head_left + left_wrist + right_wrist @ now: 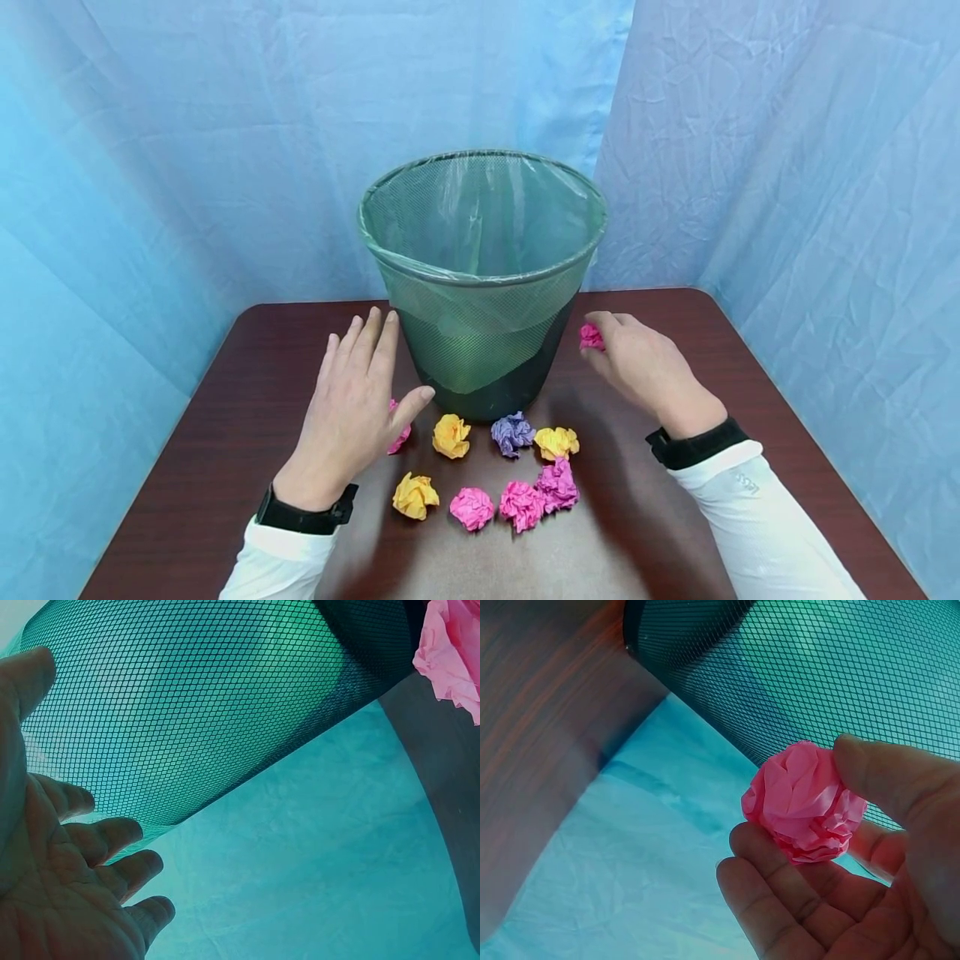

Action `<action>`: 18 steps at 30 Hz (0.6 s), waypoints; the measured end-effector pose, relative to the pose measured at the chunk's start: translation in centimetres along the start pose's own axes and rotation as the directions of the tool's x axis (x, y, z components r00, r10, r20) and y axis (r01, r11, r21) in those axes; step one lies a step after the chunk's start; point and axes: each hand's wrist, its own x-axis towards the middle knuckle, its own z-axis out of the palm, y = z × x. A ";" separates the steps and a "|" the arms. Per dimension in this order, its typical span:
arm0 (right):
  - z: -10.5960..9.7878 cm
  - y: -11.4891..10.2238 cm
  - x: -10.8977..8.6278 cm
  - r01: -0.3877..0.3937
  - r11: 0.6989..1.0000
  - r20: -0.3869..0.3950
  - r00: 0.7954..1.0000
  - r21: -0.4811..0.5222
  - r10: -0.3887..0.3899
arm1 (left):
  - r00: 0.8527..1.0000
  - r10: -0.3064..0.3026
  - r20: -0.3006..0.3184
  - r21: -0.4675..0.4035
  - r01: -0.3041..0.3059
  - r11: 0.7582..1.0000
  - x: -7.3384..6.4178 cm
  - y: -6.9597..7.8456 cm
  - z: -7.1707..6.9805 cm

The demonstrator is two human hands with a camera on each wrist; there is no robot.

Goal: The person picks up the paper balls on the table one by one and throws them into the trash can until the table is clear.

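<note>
A mesh wastebasket (480, 333) with a green translucent liner stands upright at the table's back. My right hand (645, 362) holds a crumpled pink paper ball (804, 799) between thumb and fingers, to the right of the basket. On the basket's left, my left hand (348, 400) has its fingers straight and spread and holds nothing. Beneath its thumb, another pink paper ball (400, 429) is partly hidden. In front of the basket lie yellow balls (451, 436), a purple ball (513, 434), pink balls (472, 508) and a magenta ball (558, 485).
The dark wooden table (225, 433) has rounded back corners. Light blue cloth (225, 150) hangs behind it and along both sides. Two more yellow balls (415, 496) lie at the left front and at the right of the group.
</note>
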 end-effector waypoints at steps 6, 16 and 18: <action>-0.6 -0.1 0.2 0.000 1.000 -0.017 1.000 0.000 0.000 | 1.000 -0.001 -0.002 -0.004 0.001 1.000 0.1 0.0 -0.3; -1.7 -0.2 0.3 -0.025 1.000 -0.002 1.000 0.010 0.025 | 1.000 0.001 -0.016 -0.003 -0.001 1.000 0.4 0.1 -0.5; -2.0 -0.3 0.4 -0.021 1.000 -0.009 1.000 0.010 0.021 | 1.000 0.001 -0.018 -0.004 -0.001 1.000 0.4 0.2 -0.6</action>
